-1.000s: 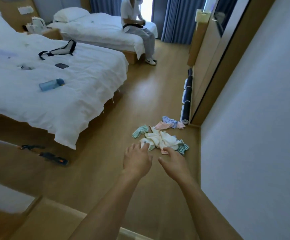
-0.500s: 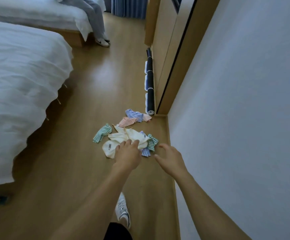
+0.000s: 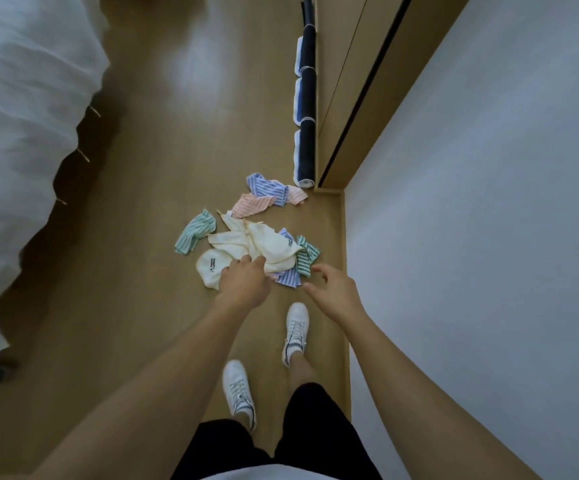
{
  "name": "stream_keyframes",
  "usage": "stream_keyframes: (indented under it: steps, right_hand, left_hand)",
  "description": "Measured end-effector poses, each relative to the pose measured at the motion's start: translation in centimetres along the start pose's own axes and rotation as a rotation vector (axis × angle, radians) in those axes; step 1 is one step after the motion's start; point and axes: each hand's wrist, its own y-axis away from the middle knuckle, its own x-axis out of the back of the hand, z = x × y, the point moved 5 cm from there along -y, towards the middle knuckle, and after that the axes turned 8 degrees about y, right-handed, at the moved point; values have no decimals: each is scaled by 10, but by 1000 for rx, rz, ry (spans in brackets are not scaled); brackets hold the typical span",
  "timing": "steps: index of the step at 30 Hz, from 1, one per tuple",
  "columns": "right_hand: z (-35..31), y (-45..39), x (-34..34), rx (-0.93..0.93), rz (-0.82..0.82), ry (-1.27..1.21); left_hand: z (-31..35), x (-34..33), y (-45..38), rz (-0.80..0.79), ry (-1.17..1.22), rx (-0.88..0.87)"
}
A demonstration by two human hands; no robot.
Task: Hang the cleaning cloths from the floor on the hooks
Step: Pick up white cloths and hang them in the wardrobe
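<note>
A heap of cleaning cloths lies on the wooden floor near the wall corner. A cream cloth (image 3: 264, 242) tops the heap, with a green striped cloth (image 3: 195, 231) to its left, a pink striped cloth (image 3: 251, 205) and a blue striped cloth (image 3: 267, 188) behind, and more striped cloths (image 3: 302, 261) at its right. My left hand (image 3: 245, 280) reaches down over the cream cloth's near edge, fingers relaxed. My right hand (image 3: 335, 289) hovers beside the heap's right side, fingers spread and holding nothing. No hooks are in view.
A white-covered bed (image 3: 21, 133) fills the left side. A row of dark rolled mats (image 3: 306, 126) lies along the wooden wardrobe (image 3: 354, 81). The white wall (image 3: 489, 202) runs along the right. My white shoes (image 3: 295, 329) stand just behind the heap.
The view has tilted down and closed in on the heap. Both hands have dropped toward the cloths, and my legs and shoes have come into view.
</note>
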Motion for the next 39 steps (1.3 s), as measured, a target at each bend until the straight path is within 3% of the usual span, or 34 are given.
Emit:
stream_keyframes:
  steps: [6,14,22,31,39]
  right_hand:
    - [15,-96,-5,-5,-126,31]
    - [44,-244,-35,-2,-271,79]
    - [96,-386,-139,31,-322,179]
    - [173,-486,-298,98,-418,272]
    - [195,-520,-358,132,-420,230]
  left_hand:
    - [-2,-13,-74,-50,23,108]
    - [-17,-59,-196,-39,229,241]
    - [-72,-170,-336,-45,407,308]
    - [-170,-325,-472,-104,524,431]
    - [-205,-364,-536,104,868,583]
